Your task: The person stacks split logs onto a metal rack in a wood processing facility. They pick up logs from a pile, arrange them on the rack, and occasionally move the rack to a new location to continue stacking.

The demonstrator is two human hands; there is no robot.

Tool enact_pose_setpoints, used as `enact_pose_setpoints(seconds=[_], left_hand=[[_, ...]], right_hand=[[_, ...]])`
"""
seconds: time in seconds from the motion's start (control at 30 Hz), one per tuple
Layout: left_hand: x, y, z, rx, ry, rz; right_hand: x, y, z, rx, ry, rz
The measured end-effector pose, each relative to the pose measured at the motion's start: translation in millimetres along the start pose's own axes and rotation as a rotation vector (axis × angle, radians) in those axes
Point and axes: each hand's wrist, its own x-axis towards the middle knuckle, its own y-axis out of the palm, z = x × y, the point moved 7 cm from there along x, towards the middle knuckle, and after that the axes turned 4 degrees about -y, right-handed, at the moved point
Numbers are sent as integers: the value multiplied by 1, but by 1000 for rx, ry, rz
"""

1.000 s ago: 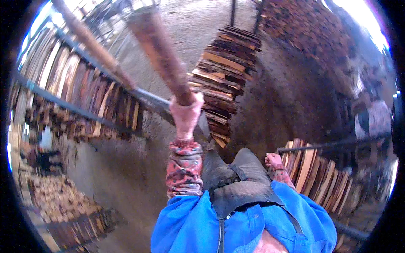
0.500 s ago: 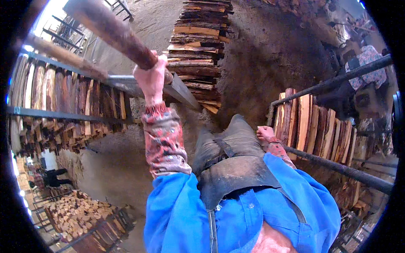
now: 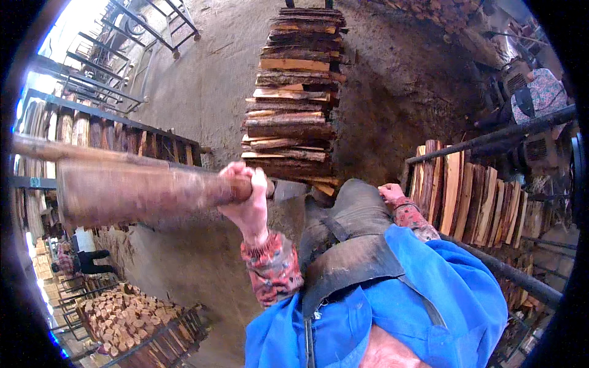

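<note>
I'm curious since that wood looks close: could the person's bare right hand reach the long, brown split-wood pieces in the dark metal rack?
Probably yes: the right hand is close beside the brown split-wood pieces, and nothing visible blocks the gap.

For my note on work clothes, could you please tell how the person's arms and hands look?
The left hand and right hand are bare, without gloves. Wrinkled, patterned red-and-grey sleeves cover the forearms, with plain blue sleeves above them.
</note>
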Motion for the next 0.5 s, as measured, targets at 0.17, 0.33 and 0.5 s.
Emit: enact_pose_setpoints(seconds=[0.17, 0.33, 0.5], left_hand=[[-16, -7, 2, -22, -10, -24], [-8, -10, -9, 3, 50, -195], [-14, -9, -20, -3, 88, -463]], right_hand=[[16, -13, 42, 54, 2, 41], [72, -42, 35, 31, 37, 151], [106, -81, 36, 87, 136, 250]])
